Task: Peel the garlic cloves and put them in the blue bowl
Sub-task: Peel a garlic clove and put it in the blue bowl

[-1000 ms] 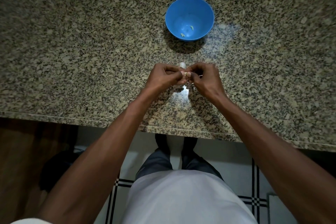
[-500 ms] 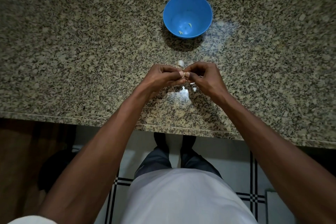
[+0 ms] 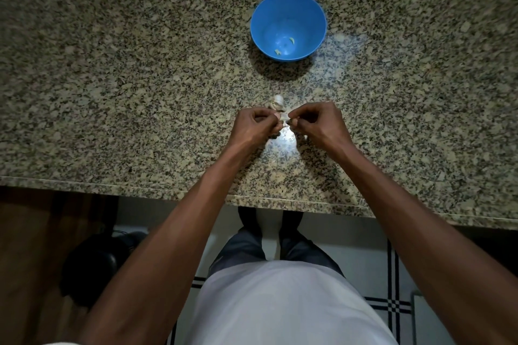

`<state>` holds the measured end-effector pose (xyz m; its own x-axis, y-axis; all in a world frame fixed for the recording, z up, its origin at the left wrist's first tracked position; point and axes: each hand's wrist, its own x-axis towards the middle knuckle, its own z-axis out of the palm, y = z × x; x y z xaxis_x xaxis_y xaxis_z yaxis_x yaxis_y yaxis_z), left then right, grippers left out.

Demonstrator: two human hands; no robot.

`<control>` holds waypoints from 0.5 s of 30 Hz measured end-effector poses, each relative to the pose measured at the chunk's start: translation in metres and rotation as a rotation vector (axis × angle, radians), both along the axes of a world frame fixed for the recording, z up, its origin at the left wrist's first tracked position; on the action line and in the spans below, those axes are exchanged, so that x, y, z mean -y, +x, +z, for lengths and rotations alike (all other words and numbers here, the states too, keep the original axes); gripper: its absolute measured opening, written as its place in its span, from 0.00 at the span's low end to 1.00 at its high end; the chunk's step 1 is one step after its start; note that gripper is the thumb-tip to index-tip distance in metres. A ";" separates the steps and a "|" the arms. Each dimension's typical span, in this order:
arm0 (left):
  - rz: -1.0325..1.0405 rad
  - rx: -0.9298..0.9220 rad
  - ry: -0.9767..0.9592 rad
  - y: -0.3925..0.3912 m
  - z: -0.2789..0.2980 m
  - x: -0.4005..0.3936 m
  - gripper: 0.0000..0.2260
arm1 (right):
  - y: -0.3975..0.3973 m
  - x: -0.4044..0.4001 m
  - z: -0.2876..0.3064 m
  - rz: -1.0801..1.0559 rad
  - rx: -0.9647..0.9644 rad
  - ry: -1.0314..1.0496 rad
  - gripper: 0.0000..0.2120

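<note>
Head view, looking down. Desk (image 3: 112,92): speckled granite top, its near edge running below the forearms. Left hand (image 3: 253,127): fingers curled inward, thumb and forefinger pinched on a small pale garlic clove (image 3: 283,120) held between the two hands, above the desk surface. Right hand (image 3: 319,126): fingers likewise curled, fingertips pinched at the clove's other end; the two hands nearly touch at the clove. How much skin remains on the clove cannot be told, as the fingers cover most of it. Garlic head (image 3: 277,102): whitish, resting on the desk just beyond the hands, partly hidden by the knuckles. Blue bowl (image 3: 314,11): round, upright, on the desk well beyond the hands and roughly in line with them, apart from the garlic head. Contents of the bowl: two small pale peeled cloves (image 3: 291,41) lying on the bottom, apart from each other, one nearer the hands than the other. A bright reflection lies on the desk directly beneath the hands. Below the desk edge, nearer the person than the hands: a white shirt (image 3: 280,302), dark trousers and a tiled floor (image 3: 392,305) with dark lines; a dark rounded object (image 3: 95,263) lies on the floor to the left of the left forearm, its nature unclear.
</note>
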<state>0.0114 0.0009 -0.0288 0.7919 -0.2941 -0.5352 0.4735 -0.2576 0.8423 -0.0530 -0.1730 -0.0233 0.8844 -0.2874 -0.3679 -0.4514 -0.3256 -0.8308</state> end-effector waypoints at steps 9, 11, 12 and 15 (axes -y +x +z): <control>0.042 0.231 0.120 -0.011 0.000 0.009 0.06 | -0.004 -0.013 0.003 -0.200 -0.033 0.179 0.14; 0.022 0.330 0.157 -0.014 0.002 0.011 0.05 | -0.005 -0.020 0.006 -0.280 -0.069 0.412 0.11; 0.014 0.369 0.170 -0.016 0.003 0.012 0.04 | -0.006 -0.023 0.007 -0.310 -0.084 0.487 0.10; 0.003 0.446 0.206 -0.018 0.003 0.013 0.05 | -0.005 -0.026 0.007 -0.341 -0.095 0.551 0.08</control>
<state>-0.0061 -0.0124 -0.0259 0.9577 -0.2155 -0.1905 0.0791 -0.4395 0.8948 -0.0577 -0.1469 -0.0162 0.7333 -0.2928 -0.6136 -0.5340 0.3107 -0.7863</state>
